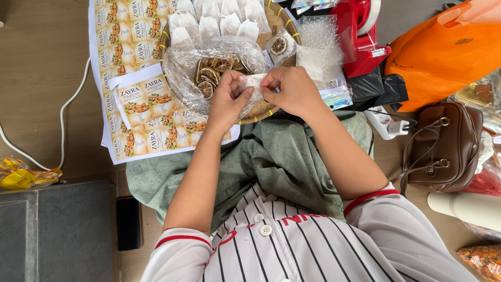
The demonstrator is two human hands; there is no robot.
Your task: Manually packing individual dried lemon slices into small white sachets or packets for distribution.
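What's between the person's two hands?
A small clear plastic pouch, pinched by the left hand and right hand, in the head view.

The wooden floor (42,62) carries everything: a label sheet (122,78) lies flat, a woven tray (271,107) overlapping its right edge, a white cable (65,122) curving to its left.

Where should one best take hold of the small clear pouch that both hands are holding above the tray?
Grip the small clear pouch at its two upper corners, one hand from each side, as the left hand and right hand do. It is thin and limp, so pinching opposite edges keeps its mouth spread above the woven tray of dried citrus slices.
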